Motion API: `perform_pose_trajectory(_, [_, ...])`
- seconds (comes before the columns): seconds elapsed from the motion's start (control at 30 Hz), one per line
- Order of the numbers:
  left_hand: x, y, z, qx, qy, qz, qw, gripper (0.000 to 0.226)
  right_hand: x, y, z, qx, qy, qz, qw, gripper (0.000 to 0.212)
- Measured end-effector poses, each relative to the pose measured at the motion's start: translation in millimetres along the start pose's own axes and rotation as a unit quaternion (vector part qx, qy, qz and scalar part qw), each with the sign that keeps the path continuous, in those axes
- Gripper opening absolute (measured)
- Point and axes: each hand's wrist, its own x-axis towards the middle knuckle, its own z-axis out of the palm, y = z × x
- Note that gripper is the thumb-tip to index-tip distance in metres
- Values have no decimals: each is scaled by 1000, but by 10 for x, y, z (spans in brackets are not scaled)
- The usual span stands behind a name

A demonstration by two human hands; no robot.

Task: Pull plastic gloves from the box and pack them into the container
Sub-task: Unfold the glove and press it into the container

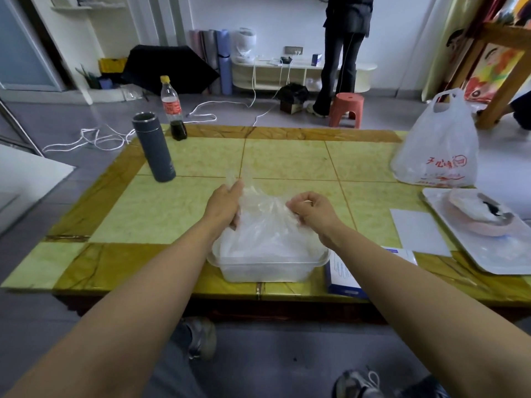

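1. Yellow-green tiled counter [287, 159]: clear container [267, 271] at six o'clock, box [343, 278] at five.
2. Left hand [224, 205] and right hand [311, 214] both grip plastic gloves [264, 225] over the container.
3. Flask [153, 147] at ten, bag [436, 147] at two; grey floor [86, 110] beyond.

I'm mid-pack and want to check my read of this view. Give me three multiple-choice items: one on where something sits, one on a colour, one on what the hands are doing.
1. Relative to the container, the box lies: A. left; B. right; C. behind.
2. The cap of the bottle is: A. red; B. blue; C. yellow.
3. The left hand and right hand: A. both hold the gloves; B. both lie idle; C. only the left holds them.

Answers:
1 B, the box sits against the container's right side.
2 C, the cap shows yellow above a red label.
3 A, each hand grips the gloves above the container.
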Motion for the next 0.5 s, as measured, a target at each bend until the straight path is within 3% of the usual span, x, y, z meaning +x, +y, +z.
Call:
perform_pose_trajectory(0.07, [26,34,-14,-7,-47,-84,995,54,24,9,60,-39,30,-19,999,13])
perform_pose_trajectory(0.17, [62,-1,10,-52,-96,-151,982,42,59,65,108,-101,79,-53,990,16])
perform_pose_trajectory(0.3, [58,-107,117,-68,-78,-102,989,9,114,167,87,-226,106,-70,966,18])
perform_pose_trajectory(0.4, [60,-199,203,87,-56,-57,993,12,129,208,86,-280,104,-73,952,30])
perform_pose_trajectory(0.5, [87,-264,308,206,-49,-47,976,16,136,209,116,-357,152,-185,903,44])
